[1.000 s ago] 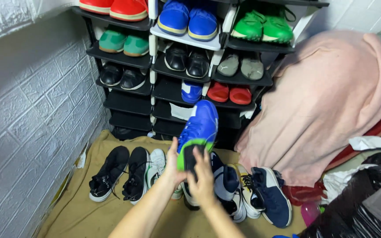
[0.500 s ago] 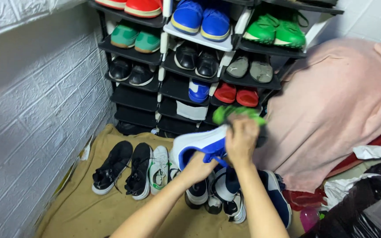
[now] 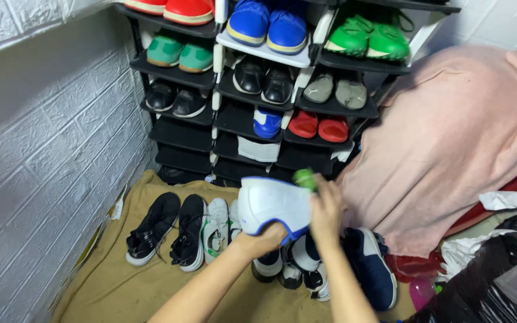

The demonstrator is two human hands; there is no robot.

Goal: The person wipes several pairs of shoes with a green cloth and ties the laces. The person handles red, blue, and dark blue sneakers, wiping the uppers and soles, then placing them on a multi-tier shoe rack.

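A tan mat [image 3: 109,287] covers the floor between a white brick wall [image 3: 37,161] and a black shoe rack [image 3: 234,128] holding nine pairs. Six shoes line the mat's far edge. Above them, the left hand [image 3: 261,242] and right hand [image 3: 325,209] each grip one white-and-blue sneaker [image 3: 273,206]. A pink cloth [image 3: 450,143] hangs right.

The sneaker's [image 3: 273,206] white side looks smooth (slightly glossy), the pink blanket [image 3: 450,143] matt cloth.

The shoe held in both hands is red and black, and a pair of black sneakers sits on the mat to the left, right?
Not quite. The head view shows the shoe, held by the left hand and right hand, is white with blue trim. The black sneakers do sit on the mat at left.
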